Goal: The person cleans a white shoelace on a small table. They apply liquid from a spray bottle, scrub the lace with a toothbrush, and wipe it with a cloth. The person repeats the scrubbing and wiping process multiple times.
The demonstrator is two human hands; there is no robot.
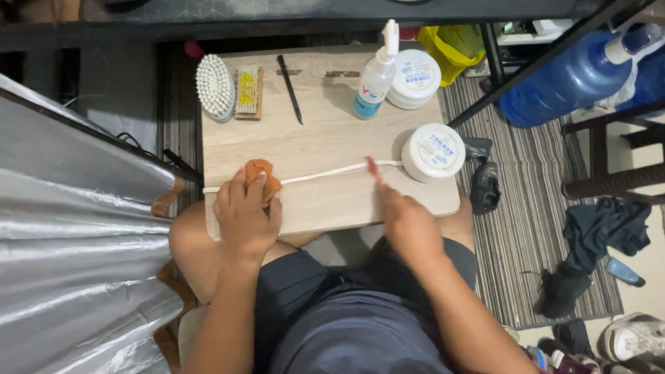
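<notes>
Two hands work a white shoelace across a wooden board on the lap.

The left hand (pixel 244 216) presses an orange cloth (pixel 262 176) onto the white shoelace (pixel 325 172) near the board's (pixel 325 131) left edge; the right hand (pixel 407 223), fingers closed, holds a small red-tipped tool (pixel 374 168) against the lace near the front edge. A white jar (pixel 433 152) sits at the right edge; a spray bottle (pixel 376 77), second jar (pixel 414 77), two brushes (pixel 215 87) and a black stick (pixel 289 88) line the far edge.

Home: striped rug (pixel 516 208), strewn clothes (pixel 603 232), shoes (pixel 634 336).
</notes>
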